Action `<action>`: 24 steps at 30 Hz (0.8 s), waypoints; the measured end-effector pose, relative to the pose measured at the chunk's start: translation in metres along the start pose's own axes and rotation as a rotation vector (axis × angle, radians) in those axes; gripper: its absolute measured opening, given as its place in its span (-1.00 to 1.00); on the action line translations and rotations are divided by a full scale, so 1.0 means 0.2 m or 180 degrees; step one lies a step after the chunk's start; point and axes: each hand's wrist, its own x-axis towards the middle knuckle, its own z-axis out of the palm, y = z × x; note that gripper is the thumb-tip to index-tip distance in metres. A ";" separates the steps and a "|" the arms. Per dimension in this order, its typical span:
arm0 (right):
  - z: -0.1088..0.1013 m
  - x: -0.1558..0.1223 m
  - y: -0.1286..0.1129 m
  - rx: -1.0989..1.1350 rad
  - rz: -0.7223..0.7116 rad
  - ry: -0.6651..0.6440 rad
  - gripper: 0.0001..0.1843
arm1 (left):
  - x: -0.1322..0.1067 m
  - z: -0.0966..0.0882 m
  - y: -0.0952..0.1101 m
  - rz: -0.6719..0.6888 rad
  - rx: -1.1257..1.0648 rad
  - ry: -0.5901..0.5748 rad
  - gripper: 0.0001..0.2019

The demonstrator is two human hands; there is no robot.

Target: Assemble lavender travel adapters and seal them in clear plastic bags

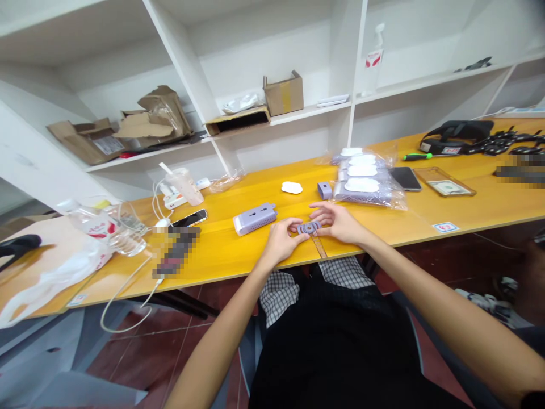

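Observation:
Both of my hands meet over the front of the yellow table [238, 255]. Between them lies a small flat lilac and grey part [309, 228]. My left hand [281, 238] pinches its left end with curled fingers. My right hand [338, 220] holds its right end, the upper fingers stretched out over it. A lilac power strip block [254, 218] lies just left of my left hand. A small lilac cube [325, 190] and a white oval cover [292, 187] sit behind the hands.
Bagged lilac parts with white covers [361, 182] lie at the back right, beside a phone [406, 178] and a clear case [444, 183]. At the left are a phone [190, 218], a plastic cup [185, 186], a bottle [102, 227] and cables. Cardboard boxes [283, 92] stand on the white shelves.

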 end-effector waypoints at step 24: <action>0.02 0.01 -0.05 0.0100 0.0329 0.0053 -0.68 | 0.01 0.01 -0.01 0.0164 -0.0089 -0.0041 -0.71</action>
